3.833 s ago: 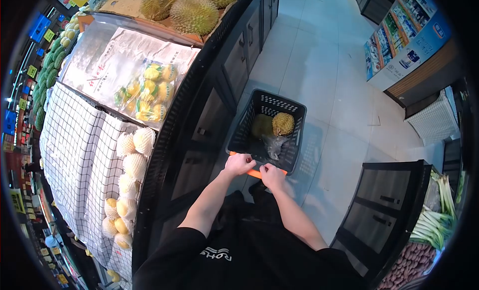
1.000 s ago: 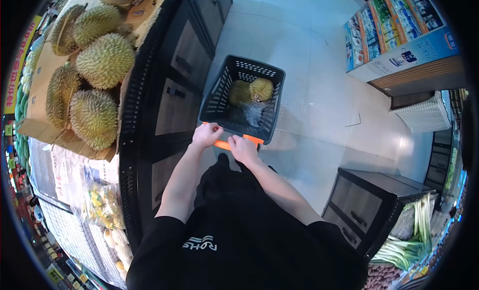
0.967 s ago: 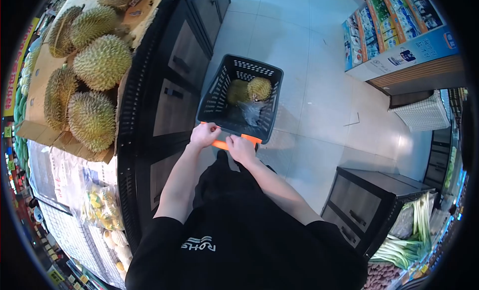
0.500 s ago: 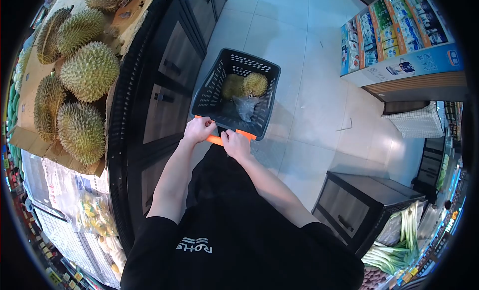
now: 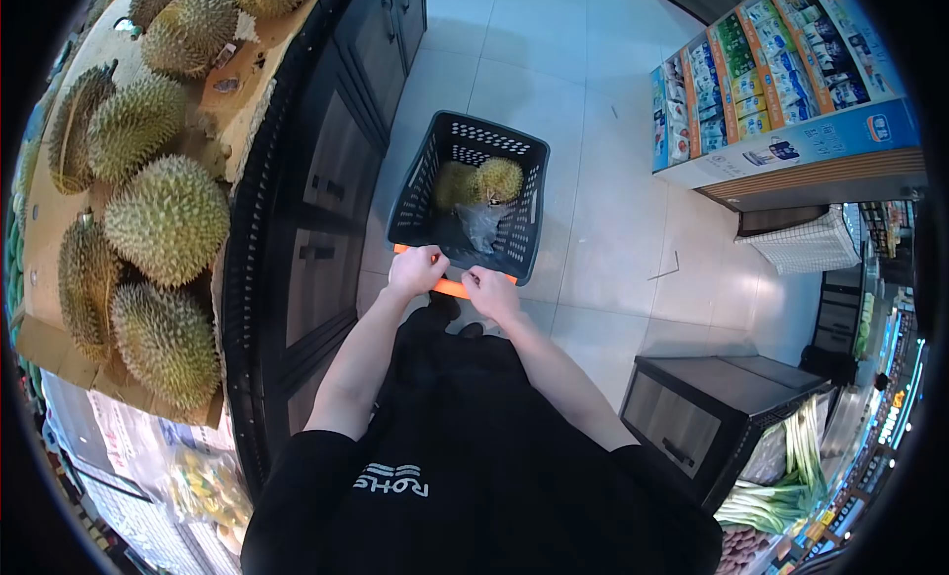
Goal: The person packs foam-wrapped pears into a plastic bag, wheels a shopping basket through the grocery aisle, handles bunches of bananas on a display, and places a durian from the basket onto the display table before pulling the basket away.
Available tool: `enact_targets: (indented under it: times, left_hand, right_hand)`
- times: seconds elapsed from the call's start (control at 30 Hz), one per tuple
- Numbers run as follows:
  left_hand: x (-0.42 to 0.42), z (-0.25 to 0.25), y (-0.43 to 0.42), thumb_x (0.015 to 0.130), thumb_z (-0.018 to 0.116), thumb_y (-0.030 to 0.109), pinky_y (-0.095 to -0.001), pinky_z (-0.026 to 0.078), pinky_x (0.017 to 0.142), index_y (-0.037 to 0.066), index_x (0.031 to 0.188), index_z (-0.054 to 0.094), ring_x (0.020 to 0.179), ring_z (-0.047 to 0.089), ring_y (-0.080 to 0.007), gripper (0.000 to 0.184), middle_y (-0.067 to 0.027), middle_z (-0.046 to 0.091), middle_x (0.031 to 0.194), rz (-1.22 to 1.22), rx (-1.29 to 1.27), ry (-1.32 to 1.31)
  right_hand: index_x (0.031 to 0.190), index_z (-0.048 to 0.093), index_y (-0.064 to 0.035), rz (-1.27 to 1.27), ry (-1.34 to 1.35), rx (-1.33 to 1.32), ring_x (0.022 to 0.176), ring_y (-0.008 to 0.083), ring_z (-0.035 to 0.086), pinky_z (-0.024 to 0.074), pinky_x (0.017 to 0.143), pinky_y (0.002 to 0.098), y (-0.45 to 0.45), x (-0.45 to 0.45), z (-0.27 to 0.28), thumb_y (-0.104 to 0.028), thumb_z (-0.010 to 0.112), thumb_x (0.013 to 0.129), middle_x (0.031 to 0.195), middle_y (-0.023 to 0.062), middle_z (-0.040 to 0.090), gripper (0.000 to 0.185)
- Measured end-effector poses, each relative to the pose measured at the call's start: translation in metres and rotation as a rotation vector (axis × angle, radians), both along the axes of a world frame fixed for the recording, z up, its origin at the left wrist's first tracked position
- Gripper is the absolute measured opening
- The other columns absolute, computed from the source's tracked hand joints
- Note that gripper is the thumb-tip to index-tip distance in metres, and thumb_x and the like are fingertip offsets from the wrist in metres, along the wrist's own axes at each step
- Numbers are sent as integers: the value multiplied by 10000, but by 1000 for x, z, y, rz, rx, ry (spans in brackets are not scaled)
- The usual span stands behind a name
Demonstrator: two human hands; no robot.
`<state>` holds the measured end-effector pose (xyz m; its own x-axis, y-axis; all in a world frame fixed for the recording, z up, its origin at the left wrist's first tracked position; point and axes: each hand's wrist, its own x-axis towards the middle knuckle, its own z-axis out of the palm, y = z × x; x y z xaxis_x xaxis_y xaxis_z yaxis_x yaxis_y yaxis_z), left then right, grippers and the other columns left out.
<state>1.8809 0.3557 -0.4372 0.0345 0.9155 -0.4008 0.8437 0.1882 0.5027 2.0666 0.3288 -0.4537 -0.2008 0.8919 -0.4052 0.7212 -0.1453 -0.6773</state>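
Observation:
My left hand (image 5: 417,270) is wrapped round the left part of an orange handle (image 5: 452,288), and my right hand (image 5: 490,293) grips the same bar further right. The handle belongs to a dark perforated shopping basket (image 5: 535,204) in front of my body. Inside lie a yellowish durian (image 5: 499,179), a darker, greenish one (image 5: 456,185) beside it in the shade, and a clear plastic bag (image 5: 479,226) nearer to me. Both hands are close together, with a short stretch of the bar showing between them.
Several durians (image 5: 166,220) lie in cardboard on the stand at left, above dark cabinets (image 5: 321,249). Bagged yellow fruit (image 5: 205,486) is at lower left. A shelf of packaged goods (image 5: 781,81) stands at upper right; leeks (image 5: 781,496) top a cabinet (image 5: 672,427) at lower right. Pale tiles (image 5: 613,239) run between.
Since the earliest frame the view has moved forward along the stand, so more durians show at left and the packaged goods are nearer. Both hands have stayed on the handle.

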Motion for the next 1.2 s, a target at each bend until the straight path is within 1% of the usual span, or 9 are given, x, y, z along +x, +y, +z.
enact_targets:
  times: [0.17, 0.2, 0.6, 0.67, 0.77, 0.97, 1.07, 1.13, 1.2]
  left_hand:
    - [2, 0, 34, 856, 557, 369, -460, 537, 795, 96, 911, 729, 843, 682, -362, 327, -170, 708, 845, -29, -6, -56]
    - [3, 2, 39, 856, 556, 367, -459, 536, 798, 94, 910, 727, 850, 681, -361, 327, -172, 707, 852, -35, -5, -51]
    - [10, -5, 92, 857, 549, 359, -468, 535, 806, 75, 902, 726, 859, 680, -368, 337, -188, 708, 872, -54, -9, -62]
    - [11, 1, 100, 849, 558, 355, -455, 528, 825, 89, 944, 732, 897, 670, -378, 332, -190, 705, 917, -69, -41, -55]
    - [14, 0, 111, 847, 556, 358, -460, 526, 821, 89, 934, 729, 893, 670, -378, 332, -188, 706, 906, -42, -34, -63]
    - [19, -2, 138, 848, 555, 361, -454, 526, 814, 97, 943, 724, 881, 674, -368, 327, -169, 709, 880, -29, -61, -47]
    - [22, -2, 154, 847, 561, 363, -444, 528, 804, 102, 947, 721, 878, 676, -358, 322, -155, 710, 870, -10, -72, -32]
    - [24, -4, 165, 845, 564, 361, -442, 528, 798, 103, 946, 721, 873, 676, -355, 318, -150, 709, 864, 5, -72, -23]
    - [27, -5, 173, 836, 574, 350, -434, 528, 788, 102, 940, 721, 860, 678, -345, 306, -141, 705, 847, 29, -52, -24]
  right_hand:
    - [950, 715, -106, -33, -31, -6, 835, 341, 681, 527, 734, 433, 33, 2, 4, -371, 549, 882, 853, 142, 710, 320]
    - [935, 706, -71, -42, -31, -23, 853, 358, 671, 521, 744, 442, 39, 3, 7, -368, 557, 887, 865, 159, 704, 336]
    - [926, 701, -39, -69, -45, 26, 837, 373, 671, 526, 752, 438, 88, 10, 7, -334, 571, 863, 848, 198, 691, 329]
    - [927, 702, -41, -84, -28, 15, 839, 373, 671, 526, 752, 439, 93, 12, 6, -336, 571, 859, 850, 196, 693, 330]
    - [930, 704, -48, -82, -24, -25, 844, 375, 670, 524, 752, 445, 110, 13, 14, -340, 572, 849, 855, 191, 696, 331]
    - [943, 701, -55, -58, -40, -29, 838, 378, 669, 519, 744, 455, 137, 20, 14, -344, 555, 858, 859, 193, 693, 335]
    - [995, 706, -99, 7, -41, -65, 869, 366, 670, 523, 762, 445, 153, 24, 4, -393, 528, 895, 881, 178, 701, 358]
    - [887, 690, -55, 15, -13, -65, 836, 386, 662, 510, 732, 482, 164, 26, 5, -409, 509, 918, 832, 200, 684, 398]
    - [894, 689, -59, 55, 12, -99, 841, 386, 662, 511, 738, 483, 176, 31, 12, -428, 491, 933, 834, 201, 684, 421]
